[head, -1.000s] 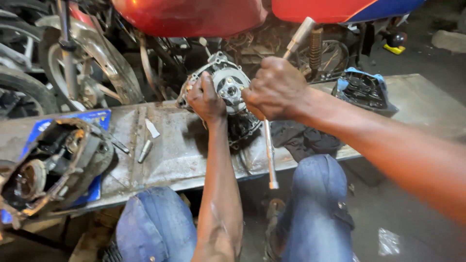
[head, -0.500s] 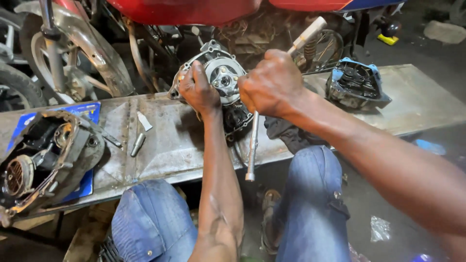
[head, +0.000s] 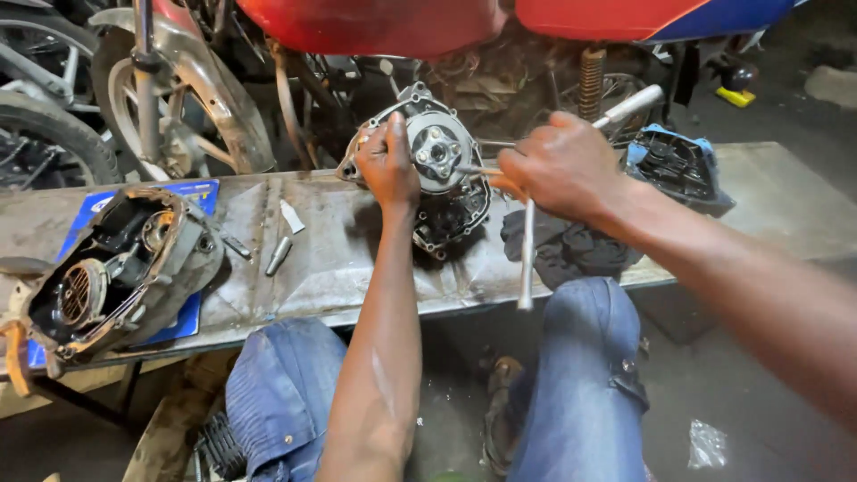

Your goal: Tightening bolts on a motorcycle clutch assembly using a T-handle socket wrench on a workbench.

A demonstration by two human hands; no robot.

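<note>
- Engine half [head: 437, 183] stands on edge near the back of the metal bench [head: 339, 259], its round hub facing me; I judge it heavy, rigid cast metal, probably oily and slippery.
- My left hand [head: 390, 165] clamps its upper left rim, a good purchase, since the casing edge gives the fingers a lip.
- My right hand [head: 562, 170] is clenched around a T-handle wrench [head: 528, 259], whose third arm reaches to the hub centre.
- I'd take hold only by the outer casing, never the hub.
- Dark rag [head: 562, 245] lies just right of it; an open engine cover [head: 116, 272] sits well apart at the left.
</note>
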